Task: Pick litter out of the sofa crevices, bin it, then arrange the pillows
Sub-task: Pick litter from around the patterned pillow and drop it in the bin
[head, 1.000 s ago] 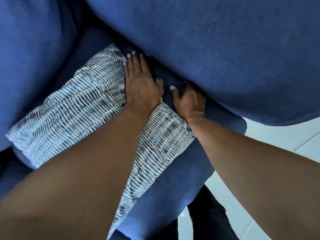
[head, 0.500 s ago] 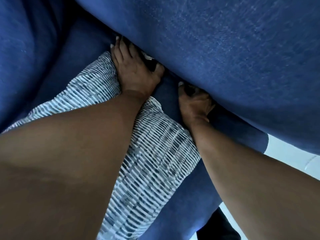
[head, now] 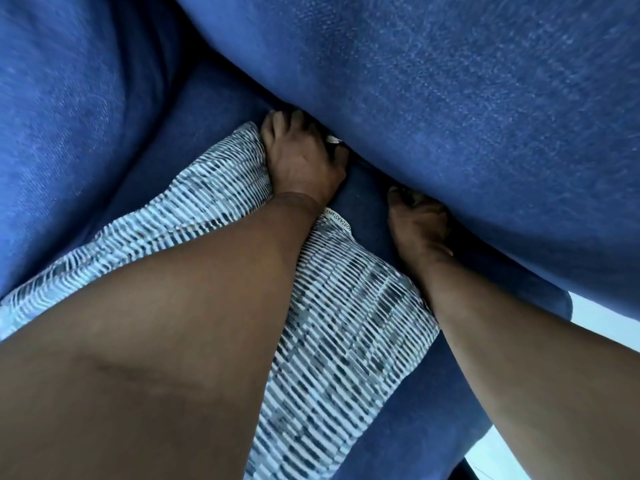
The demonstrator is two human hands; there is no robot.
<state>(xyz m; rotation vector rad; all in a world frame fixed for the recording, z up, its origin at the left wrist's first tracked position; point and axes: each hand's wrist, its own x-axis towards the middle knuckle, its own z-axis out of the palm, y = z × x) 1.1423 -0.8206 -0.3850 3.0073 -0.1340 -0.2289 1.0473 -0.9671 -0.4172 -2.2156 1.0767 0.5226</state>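
A small white scrap (head: 333,139) is seen in the sofa crevice (head: 360,161), touched by the left hand (head: 304,157); whether it is pinched cannot be told. The right hand (head: 417,220) is curled under the cushion. The scrap is probably light and easily crumpled; its exposed edge should be pinched.

- We see the sofa (head: 450,98), deep blue woven fabric, its big back cushion bulging over the seat and closing the crevice.
- We see a white scrap of litter (head: 333,139) peeping from the crevice, mostly hidden.
- We see one pillow (head: 346,334), white with dark dashed stripes, lying flat and askew on the seat, a printed label at its edge.
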